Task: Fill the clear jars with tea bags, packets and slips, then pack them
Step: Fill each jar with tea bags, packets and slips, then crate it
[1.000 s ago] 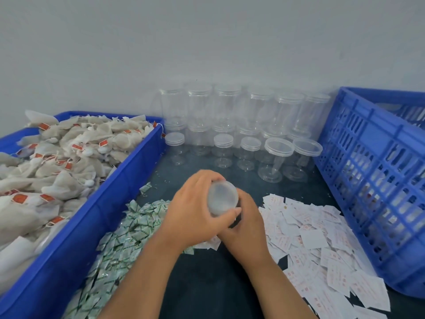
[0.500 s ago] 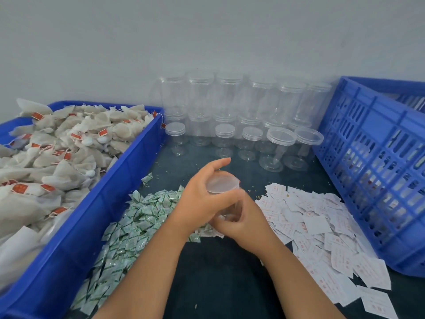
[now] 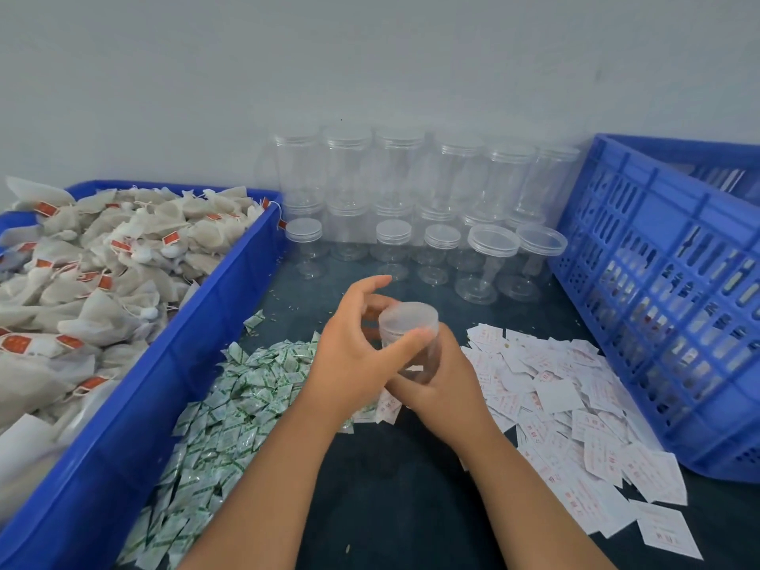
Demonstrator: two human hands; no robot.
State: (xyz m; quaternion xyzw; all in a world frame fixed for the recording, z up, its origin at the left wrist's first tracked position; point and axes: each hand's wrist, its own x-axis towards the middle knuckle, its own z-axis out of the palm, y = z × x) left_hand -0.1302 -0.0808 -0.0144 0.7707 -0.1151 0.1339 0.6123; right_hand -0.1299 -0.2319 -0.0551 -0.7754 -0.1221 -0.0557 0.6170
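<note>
A clear jar (image 3: pixel 411 343) with a frosted lid (image 3: pixel 408 318) stands upright at the table's centre. My right hand (image 3: pixel 442 380) grips the jar's body from below and behind. My left hand (image 3: pixel 353 351) pinches the lid, thumb across its front edge, fingers curved round its far side. Tea bags (image 3: pixel 103 257) with red tags fill the blue tray (image 3: pixel 197 364) on the left. Green-and-white packets (image 3: pixel 230 405) lie heaped beside the tray. White slips (image 3: pixel 575 405) with red print are spread on the right.
Empty clear jars (image 3: pixel 411 187) are stacked in two tiers against the wall, with more lidded jars (image 3: pixel 491 257) in front. A blue slotted crate (image 3: pixel 666 302) stands at the right. The table (image 3: pixel 390 487) is dark.
The jar has tipped from lying lid-toward-me to upright. My left hand's fingers have spread round the lid. The view has shifted slightly.
</note>
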